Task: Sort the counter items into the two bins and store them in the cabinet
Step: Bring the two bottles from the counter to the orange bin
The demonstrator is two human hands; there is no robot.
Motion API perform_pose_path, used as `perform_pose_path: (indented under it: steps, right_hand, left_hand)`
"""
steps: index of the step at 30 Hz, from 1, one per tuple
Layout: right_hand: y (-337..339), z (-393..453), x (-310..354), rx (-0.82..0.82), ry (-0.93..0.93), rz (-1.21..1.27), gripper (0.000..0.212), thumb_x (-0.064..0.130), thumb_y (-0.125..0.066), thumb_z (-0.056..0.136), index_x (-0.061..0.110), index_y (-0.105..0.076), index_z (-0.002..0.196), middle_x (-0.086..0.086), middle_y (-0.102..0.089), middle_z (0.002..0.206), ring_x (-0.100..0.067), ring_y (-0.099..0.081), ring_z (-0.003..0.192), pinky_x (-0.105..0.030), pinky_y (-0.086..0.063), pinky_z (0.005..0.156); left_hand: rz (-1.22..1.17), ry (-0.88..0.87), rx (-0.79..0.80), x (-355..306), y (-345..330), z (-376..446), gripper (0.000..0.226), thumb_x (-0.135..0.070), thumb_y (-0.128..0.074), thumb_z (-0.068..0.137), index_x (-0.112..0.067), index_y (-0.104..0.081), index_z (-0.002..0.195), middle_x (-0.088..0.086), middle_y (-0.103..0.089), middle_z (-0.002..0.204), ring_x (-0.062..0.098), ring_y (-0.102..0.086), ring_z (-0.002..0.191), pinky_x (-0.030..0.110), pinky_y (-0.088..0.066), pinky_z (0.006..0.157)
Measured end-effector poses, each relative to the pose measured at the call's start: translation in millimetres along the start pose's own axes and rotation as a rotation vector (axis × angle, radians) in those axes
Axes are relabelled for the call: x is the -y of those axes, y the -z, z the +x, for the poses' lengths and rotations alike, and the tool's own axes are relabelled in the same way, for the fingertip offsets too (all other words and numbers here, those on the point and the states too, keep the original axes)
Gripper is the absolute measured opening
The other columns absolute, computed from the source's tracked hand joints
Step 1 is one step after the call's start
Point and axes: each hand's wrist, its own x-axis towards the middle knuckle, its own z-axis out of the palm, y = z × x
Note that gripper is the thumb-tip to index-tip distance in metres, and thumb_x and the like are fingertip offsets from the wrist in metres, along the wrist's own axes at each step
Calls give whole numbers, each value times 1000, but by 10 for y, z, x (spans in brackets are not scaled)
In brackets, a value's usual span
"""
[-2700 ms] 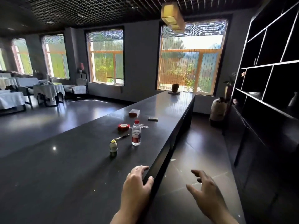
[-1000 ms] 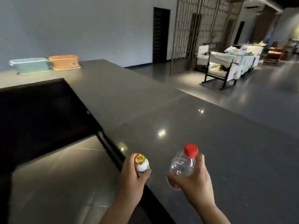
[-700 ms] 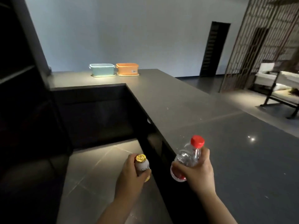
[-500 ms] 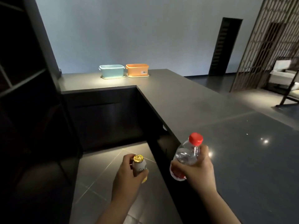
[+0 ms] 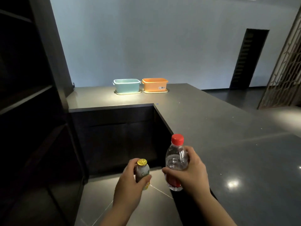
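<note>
Gripping small bottle (image 5: 143, 172) left hand (image 5: 130, 185), water bottle (image 5: 176, 162) right hand (image 5: 190, 173).

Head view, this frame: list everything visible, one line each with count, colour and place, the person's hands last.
Clear plastic water bottle with red cap: 1, clear with red label, held upright at lower centre.
Small white drink bottle with gold foil lid: 1, white and yellow, held left of the water bottle.
Light blue plastic bin: 1, far end of counter, on a tray.
Orange plastic bin: 1, just right of the blue bin, on a tray.
Dark grey L-shaped counter: 1, centre to right.
Dark shelving unit: 1, left side.
Left hand: grips the small bottle.
Right hand: grips the water bottle.
</note>
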Motion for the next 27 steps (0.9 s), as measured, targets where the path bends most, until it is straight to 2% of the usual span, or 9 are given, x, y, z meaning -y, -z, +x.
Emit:
perform_pose_path:
  steps: [4,7,13,18,22,27]
  right_hand:
    - [-406,842,4,48,58,34,75,37,-91,50,33,-52,113,14,-63,103,-7,-61,97,-28,-53,83]
    - [-692,1285,-57,85,64,57,74,35,-91,51,34,-52,113,15,-63,104,-6,-61,98,-29,-53,84]
    - [-1338,2201,-334,108,38,38,73,49,-86,43,43,-51,107,20,-64,98,0,-62,91,-22,-51,76]
    - [-1869,3147,-536,44,-46,7,71,50,-87,39,40,-53,100,19,-66,93,0,-63,87,-26,-52,75]
    - [-2130,3873,-589,-33,-96,-30,70,55,-85,37,43,-54,99,24,-67,89,6,-63,80,-25,-52,73]
    - [-2290,4518,-823,-118,-214,-71,69,54,-83,36,45,-53,97,23,-67,84,5,-63,79,-27,-50,72]
  left_hand:
    - [-23,-11,-70,18,22,857,45,-27,-75,77,-48,-48,106,-19,-59,105,2,-59,96,33,-56,81]
    - [-25,7,-98,154,41,1336,44,-27,-75,78,-48,-48,106,-16,-60,105,4,-60,96,33,-56,81]
    - [-40,40,-131,518,64,2461,43,-30,-78,74,-47,-51,103,-16,-62,102,4,-61,93,35,-57,79]
    - [-12,37,-88,802,55,3619,44,-30,-80,71,-44,-51,101,-17,-62,98,2,-61,90,26,-54,75]
    - [23,-4,-23,885,71,4517,47,-34,-81,68,-51,-49,97,-22,-63,91,-7,-60,83,17,-48,66]
    - [12,-9,54,1018,-122,5402,47,-31,-83,66,-49,-52,96,-22,-63,94,-8,-58,86,18,-49,71]
